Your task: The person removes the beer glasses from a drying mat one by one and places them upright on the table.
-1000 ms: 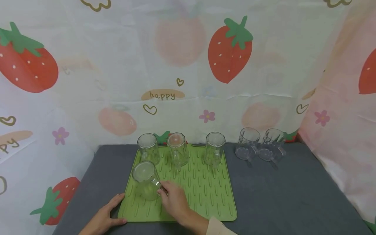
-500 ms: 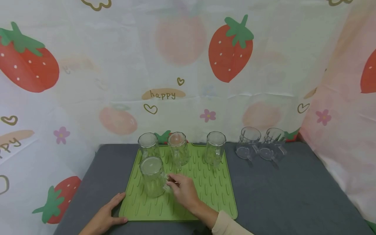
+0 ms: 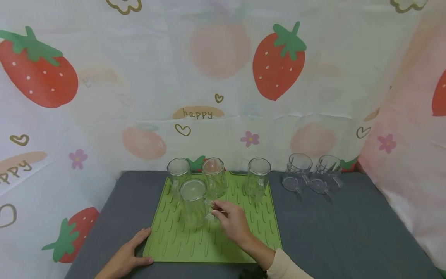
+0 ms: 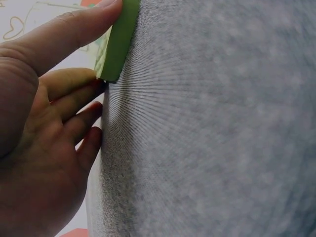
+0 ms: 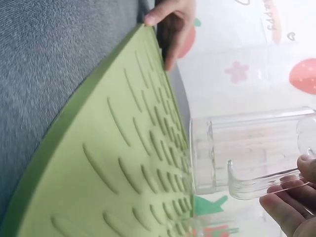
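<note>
My right hand (image 3: 232, 223) pinches the handle of a clear glass mug (image 3: 192, 207) over the middle-left of a green ridged drying mat (image 3: 240, 244). In the right wrist view, thumb and curled fingers hold that handle, and one end of the mug (image 5: 252, 148) is close over the mat (image 5: 98, 182). My left hand (image 3: 123, 257) rests at the mat's front left corner, thumb along the front edge and fingers by the left edge. The left wrist view has its thumb against the green rim (image 4: 123, 39), the other fingers extended and loose.
Along the mat's back stand three more glass mugs: left (image 3: 177, 170), middle (image 3: 214, 180) and right (image 3: 258, 180). Two clear cups with handles, one (image 3: 297, 174) beside another (image 3: 325, 176), sit on the grey tablecloth (image 3: 331, 232). A strawberry-print curtain (image 3: 223, 89) hangs behind.
The mug in my right hand has moved right and farther back over the mat, going from tilted to more upright. My left hand keeps its place at the corner.
</note>
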### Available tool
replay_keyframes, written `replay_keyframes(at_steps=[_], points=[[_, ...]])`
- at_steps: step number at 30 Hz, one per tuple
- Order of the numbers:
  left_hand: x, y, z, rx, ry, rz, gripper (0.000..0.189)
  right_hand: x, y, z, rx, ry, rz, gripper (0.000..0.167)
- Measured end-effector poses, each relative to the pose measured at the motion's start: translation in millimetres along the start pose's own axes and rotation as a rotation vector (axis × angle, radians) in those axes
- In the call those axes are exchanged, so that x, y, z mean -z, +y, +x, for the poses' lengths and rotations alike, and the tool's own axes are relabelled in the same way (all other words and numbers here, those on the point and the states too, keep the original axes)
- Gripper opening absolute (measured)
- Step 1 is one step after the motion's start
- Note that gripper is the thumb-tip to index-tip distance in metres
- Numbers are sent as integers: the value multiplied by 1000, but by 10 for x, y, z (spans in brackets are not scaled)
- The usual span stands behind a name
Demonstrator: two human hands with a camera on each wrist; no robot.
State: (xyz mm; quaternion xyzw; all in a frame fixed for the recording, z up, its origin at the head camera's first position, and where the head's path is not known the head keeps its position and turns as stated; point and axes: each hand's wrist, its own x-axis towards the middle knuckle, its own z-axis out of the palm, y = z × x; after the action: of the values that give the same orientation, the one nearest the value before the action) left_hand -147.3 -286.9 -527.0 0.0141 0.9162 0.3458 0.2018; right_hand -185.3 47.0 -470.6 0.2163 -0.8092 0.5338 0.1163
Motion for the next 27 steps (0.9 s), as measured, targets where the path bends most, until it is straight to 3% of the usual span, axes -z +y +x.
replay_keyframes(at_steps=[15,21,27], points=[[21,-35,-8,0,-18,5,99,459,-63,-17,-49,28,-40,29],[39,-13,-2,-27,-14,23,98,663,-77,-21,-79,27,-43,30],[51,3,-1,-52,5,53,97,883,-61,-49,-21,53,-74,29]])
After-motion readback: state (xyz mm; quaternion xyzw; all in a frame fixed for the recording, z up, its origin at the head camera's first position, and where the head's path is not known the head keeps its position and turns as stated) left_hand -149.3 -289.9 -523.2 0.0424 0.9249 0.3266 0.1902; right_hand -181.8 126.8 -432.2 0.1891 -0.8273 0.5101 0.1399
